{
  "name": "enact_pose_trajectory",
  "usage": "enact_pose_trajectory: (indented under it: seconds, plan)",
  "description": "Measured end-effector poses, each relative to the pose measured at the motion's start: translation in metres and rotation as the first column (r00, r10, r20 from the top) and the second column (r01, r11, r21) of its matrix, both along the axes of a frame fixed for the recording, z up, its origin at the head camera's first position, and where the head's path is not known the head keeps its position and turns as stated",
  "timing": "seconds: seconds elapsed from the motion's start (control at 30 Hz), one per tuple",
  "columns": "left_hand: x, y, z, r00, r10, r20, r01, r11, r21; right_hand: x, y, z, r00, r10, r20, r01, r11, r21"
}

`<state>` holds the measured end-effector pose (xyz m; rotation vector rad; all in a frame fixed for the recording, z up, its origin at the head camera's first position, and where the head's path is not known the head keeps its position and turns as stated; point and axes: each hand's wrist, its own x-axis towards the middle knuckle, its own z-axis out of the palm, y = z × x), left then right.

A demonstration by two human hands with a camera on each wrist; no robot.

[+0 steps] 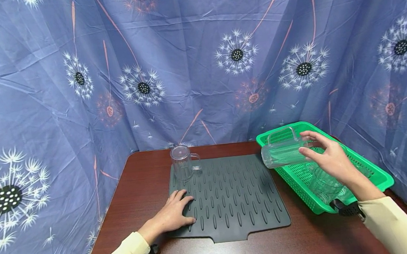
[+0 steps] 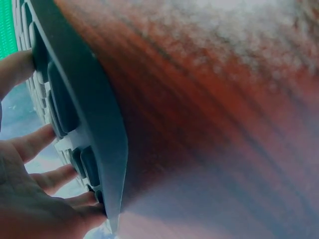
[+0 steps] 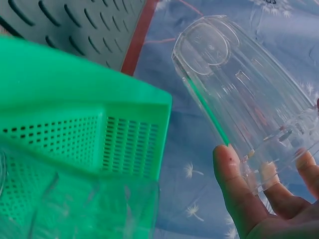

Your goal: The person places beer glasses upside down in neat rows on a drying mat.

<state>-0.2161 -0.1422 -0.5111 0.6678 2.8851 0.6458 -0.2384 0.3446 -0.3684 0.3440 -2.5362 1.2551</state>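
Note:
My right hand (image 1: pixel 327 158) grips a clear glass mug (image 1: pixel 283 153) near its rim, above the left side of a green basket (image 1: pixel 296 191). The mug lies on its side in the air, its base toward the left and its handle up. In the right wrist view, thumb and fingers hold the rim end of this mug (image 3: pixel 244 89). My left hand (image 1: pixel 174 212) rests on the left edge of a dark grey drying mat (image 1: pixel 230 225), fingers spread over its ridges. Upside down on the mat's far left corner stands another clear mug (image 1: pixel 183 165), handle to the right.
More clear glassware (image 1: pixel 325 185) lies in the near end of the basket. The basket stands on the brown table (image 1: pixel 145 172) to the right of the mat. A blue curtain (image 1: pixel 190 63) with dandelion prints hangs behind the table and at both sides.

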Motion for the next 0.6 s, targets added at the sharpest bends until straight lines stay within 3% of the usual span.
enact_pose_trajectory:
  seconds: [0.2,0.6]
  plan:
    - [0.000,0.000,-0.001,0.999,-0.018,-0.030,0.018,1.000,0.001,0.004,-0.010,-0.005,1.000,0.017,0.001,-0.017,0.999,-0.031]
    - [-0.002,0.000,0.000,1.000,-0.011,-0.007,0.011,1.000,-0.012,0.010,-0.026,-0.020,0.995,0.072,0.073,-0.066,0.994,-0.083]
